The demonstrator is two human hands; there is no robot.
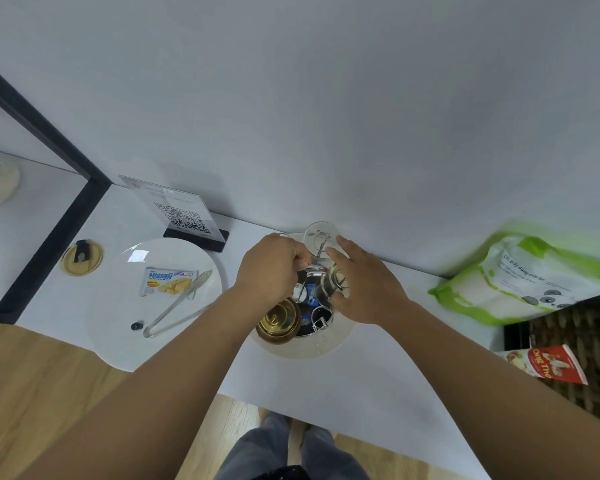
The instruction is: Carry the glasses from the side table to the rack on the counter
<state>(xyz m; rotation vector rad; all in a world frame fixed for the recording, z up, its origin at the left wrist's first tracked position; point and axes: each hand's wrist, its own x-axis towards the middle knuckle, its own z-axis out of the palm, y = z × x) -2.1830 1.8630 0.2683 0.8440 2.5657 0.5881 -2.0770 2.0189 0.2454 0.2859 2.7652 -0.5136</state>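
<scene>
clear glasses [321,237] upside down on rack [312,271] – amber one [278,318] nearest.

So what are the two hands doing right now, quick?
Left hand: closed, fingers curled around a metal part of the rack.
Right hand: closed around a clear glass, holding it at the rack.

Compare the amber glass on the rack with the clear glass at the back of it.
The amber glass is tinted gold-brown; the clear glass has no tint. The amber glass sits at the rack's near left, touched by neither hand; the clear glass is at the far edge by the wall, beside the right hand. Both appear hung upside down on the rack.
</scene>
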